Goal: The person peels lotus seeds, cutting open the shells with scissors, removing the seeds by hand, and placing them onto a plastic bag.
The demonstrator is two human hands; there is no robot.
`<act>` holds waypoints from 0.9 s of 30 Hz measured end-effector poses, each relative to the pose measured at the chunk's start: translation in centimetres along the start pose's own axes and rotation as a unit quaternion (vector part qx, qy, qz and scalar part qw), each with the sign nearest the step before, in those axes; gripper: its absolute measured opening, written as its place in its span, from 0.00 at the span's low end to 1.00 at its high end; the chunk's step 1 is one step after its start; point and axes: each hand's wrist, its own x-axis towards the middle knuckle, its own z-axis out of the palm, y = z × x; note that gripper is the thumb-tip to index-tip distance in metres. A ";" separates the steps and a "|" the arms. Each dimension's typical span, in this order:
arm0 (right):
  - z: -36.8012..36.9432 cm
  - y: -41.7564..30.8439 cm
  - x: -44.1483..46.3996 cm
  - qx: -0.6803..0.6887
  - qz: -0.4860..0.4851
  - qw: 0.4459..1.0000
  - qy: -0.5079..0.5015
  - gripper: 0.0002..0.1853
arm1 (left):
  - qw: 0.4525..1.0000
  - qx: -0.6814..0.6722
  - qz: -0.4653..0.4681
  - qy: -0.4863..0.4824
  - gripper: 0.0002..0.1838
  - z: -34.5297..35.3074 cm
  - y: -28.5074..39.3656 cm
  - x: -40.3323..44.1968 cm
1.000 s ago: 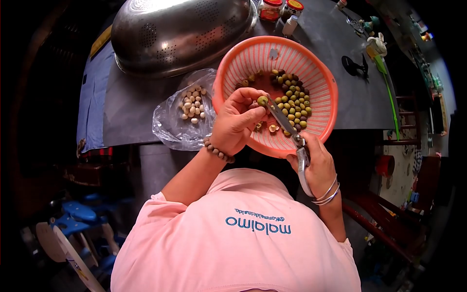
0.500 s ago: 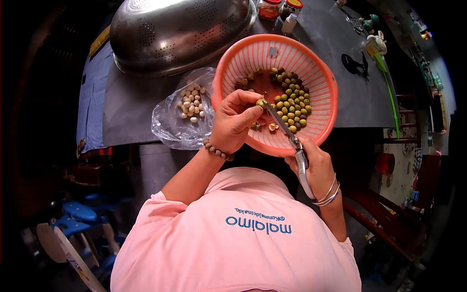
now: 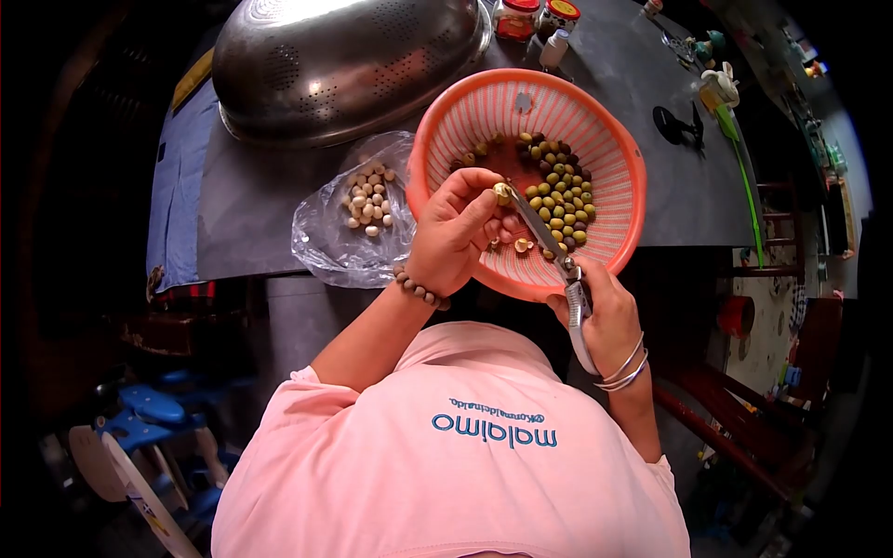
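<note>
Fruit point(image 3: 503, 193): partly covered by the fingertips of your left hand point(image 3: 456, 223); exact blade contact unclear. Hand tool point(image 3: 539, 228): grip largely hidden in your right hand point(image 3: 606, 321). Orange basket point(image 3: 625, 186): near-left rim blocked by your left hand. Metal colander point(image 3: 344, 74), red-lidded jar point(image 3: 514, 20) and your pink shirt point(image 3: 446, 484): cut off by frame edges. Far-right shelf items point(image 3: 833, 158): too small, blurred to identify.

I'm in what looks like a home, in a kitchen or dining area. My grey table point(image 3: 651, 205) has an upturned perforated metal colander point(image 3: 349, 79) by its far left corner, red-lidded jars point(image 3: 515, 20) toward the far edge and an orange plastic basket point(image 3: 638, 181) at the near edge. Reddish wooden furniture point(image 3: 726, 428) stands to my right.
</note>
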 end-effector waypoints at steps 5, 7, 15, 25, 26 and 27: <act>-0.1 0.1 -0.2 -0.054 -0.001 0.998 0.016 0.21 | 1.000 0.001 0.006 0.008 0.10 0.5 0.0 0.0; -0.1 0.2 -0.3 -0.066 0.000 0.998 0.017 0.21 | 1.000 0.007 0.003 0.017 0.10 0.8 0.2 0.0; -0.2 0.4 -0.3 -0.054 -0.007 0.998 0.007 0.21 | 0.999 -0.030 -0.025 0.005 0.10 -0.3 0.0 0.1; -0.1 0.7 -0.2 -0.019 -0.023 1.000 -0.003 0.20 | 0.999 -0.023 -0.025 -0.009 0.09 -0.2 0.2 0.1; -0.1 0.8 -0.3 -0.009 -0.024 1.000 -0.008 0.21 | 0.999 -0.024 -0.024 -0.013 0.10 -0.3 0.2 0.2; -0.1 0.8 -0.3 0.001 -0.026 1.000 -0.012 0.23 | 0.999 -0.026 -0.022 -0.018 0.10 -0.3 0.2 0.2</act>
